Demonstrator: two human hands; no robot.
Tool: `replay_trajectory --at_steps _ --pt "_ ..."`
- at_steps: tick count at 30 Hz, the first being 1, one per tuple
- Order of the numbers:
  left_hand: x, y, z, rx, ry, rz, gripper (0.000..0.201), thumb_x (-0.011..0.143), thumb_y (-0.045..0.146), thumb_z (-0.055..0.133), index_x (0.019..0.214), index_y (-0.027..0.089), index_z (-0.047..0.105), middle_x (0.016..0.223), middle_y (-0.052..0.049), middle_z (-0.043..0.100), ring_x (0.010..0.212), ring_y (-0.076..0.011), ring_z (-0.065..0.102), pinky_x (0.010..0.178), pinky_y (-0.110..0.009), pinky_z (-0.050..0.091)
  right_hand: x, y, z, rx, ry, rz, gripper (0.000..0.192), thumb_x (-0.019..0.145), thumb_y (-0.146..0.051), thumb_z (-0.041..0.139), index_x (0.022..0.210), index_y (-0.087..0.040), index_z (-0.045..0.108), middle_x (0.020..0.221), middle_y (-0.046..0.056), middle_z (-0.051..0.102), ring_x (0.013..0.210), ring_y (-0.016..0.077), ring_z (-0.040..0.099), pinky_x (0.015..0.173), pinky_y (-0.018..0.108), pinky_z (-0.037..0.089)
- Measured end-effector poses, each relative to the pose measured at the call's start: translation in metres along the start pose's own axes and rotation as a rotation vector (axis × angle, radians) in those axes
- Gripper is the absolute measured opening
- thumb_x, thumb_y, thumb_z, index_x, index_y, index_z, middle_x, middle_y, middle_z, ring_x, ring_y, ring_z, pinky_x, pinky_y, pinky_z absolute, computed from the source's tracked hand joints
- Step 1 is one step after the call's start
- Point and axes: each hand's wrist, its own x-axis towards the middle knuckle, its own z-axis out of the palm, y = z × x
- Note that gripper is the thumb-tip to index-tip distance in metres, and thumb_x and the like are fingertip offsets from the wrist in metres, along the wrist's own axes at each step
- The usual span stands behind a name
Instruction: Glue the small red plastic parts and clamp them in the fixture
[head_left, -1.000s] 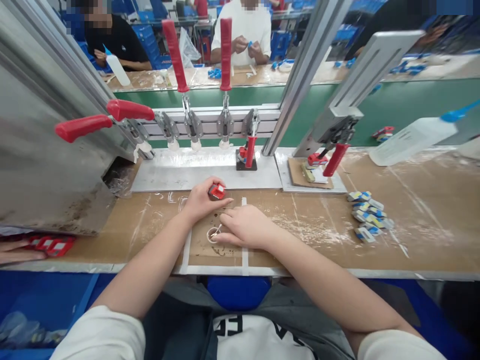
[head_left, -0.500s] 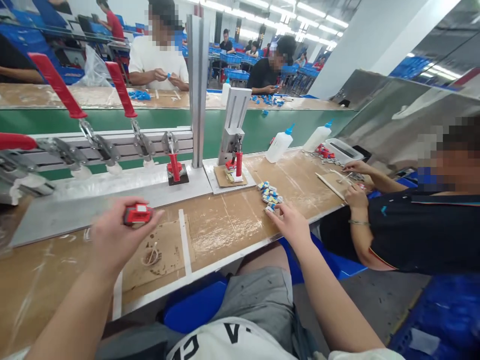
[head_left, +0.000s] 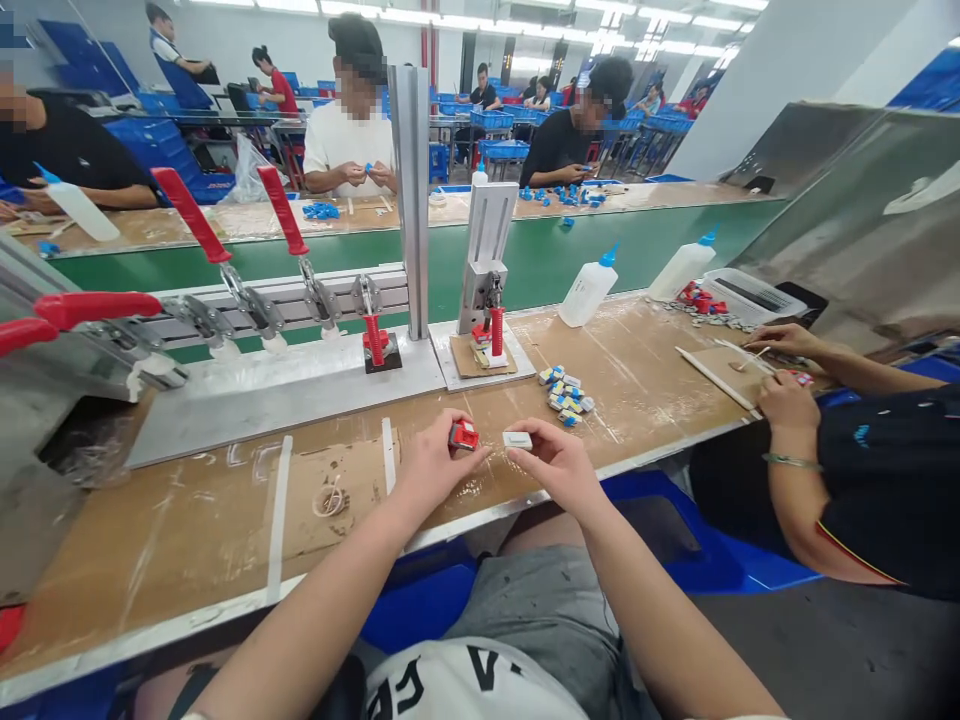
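**Two hands, two small parts over the bench edge**

The left hand (head_left: 431,465) pinches a small red part (head_left: 463,435) between thumb and fingertips, holding it just above the front edge of the workbench (head_left: 187,520). Just beside it, the right hand (head_left: 559,465) pinches a small white part (head_left: 517,440) the same way, its flat face turned up. The two parts are near each other but apart.

Taking the red part as the landmark: behind it and to its right lies a loose pile of blue, yellow and white parts (head_left: 566,392) on the bench. Straight behind it stands a red-handled clamp (head_left: 373,338) shut down on a dark block on the metal plate (head_left: 285,392), and further along the rail more clamps (head_left: 281,215) stand with their red handles raised. To its left, on a cardboard sheet, lies a small ring with a stick (head_left: 328,499) across it. Behind and to the right a second clamp (head_left: 495,330) sits under an upright metal post, and beyond that stand two squeeze bottles (head_left: 589,290) with blue caps.

Far to the right a co-worker's hands (head_left: 784,400) rest on the same bench beside a white tray (head_left: 754,295) with red parts close by.
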Motion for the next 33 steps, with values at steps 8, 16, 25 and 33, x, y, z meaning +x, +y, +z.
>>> replay_trajectory --at_steps 8,16,25,33 --pt "0.000 -0.004 -0.006 0.235 0.086 0.069 0.031 0.094 0.039 0.073 0.118 0.026 0.059 0.099 0.001 0.077 0.083 -0.0201 0.073 0.071 -0.028 0.046 0.003 -0.027 0.008 -0.124 -0.072 -0.068 0.033 0.098 -0.045 0.069 0.123 -0.025 0.072 0.104 0.006 0.072 0.089 0.0202 0.065 0.086 0.037 0.054" --pt "-0.001 -0.007 -0.008 0.709 0.079 0.208 0.020 0.103 0.033 0.061 0.120 0.023 0.062 0.087 -0.004 0.077 0.082 -0.0237 0.076 0.064 -0.028 0.043 0.006 -0.031 0.036 0.523 -0.233 0.325 0.077 0.090 -0.067 0.071 0.147 -0.021 0.047 0.069 -0.004 0.059 0.057 0.0129 0.049 0.054 0.027 0.042" --pt "-0.002 -0.003 -0.006 0.817 -0.013 0.472 0.030 0.098 0.017 0.053 0.127 0.019 0.057 0.101 -0.008 0.076 0.090 -0.0247 0.073 0.074 -0.035 0.053 0.006 -0.019 0.044 0.710 -0.215 0.459 0.076 0.083 -0.064 0.081 0.139 -0.022 0.052 0.067 -0.006 0.055 0.055 0.0111 0.048 0.051 0.024 0.035" --pt "0.010 0.007 -0.008 0.747 -0.101 0.529 0.054 0.099 0.065 0.055 0.124 0.017 0.054 0.104 -0.011 0.074 0.093 -0.0300 0.073 0.079 -0.041 0.055 0.006 -0.001 0.042 0.537 -0.118 0.332 0.067 0.085 -0.066 0.076 0.138 -0.027 0.059 0.090 0.001 0.066 0.066 0.0131 0.054 0.057 0.027 0.045"
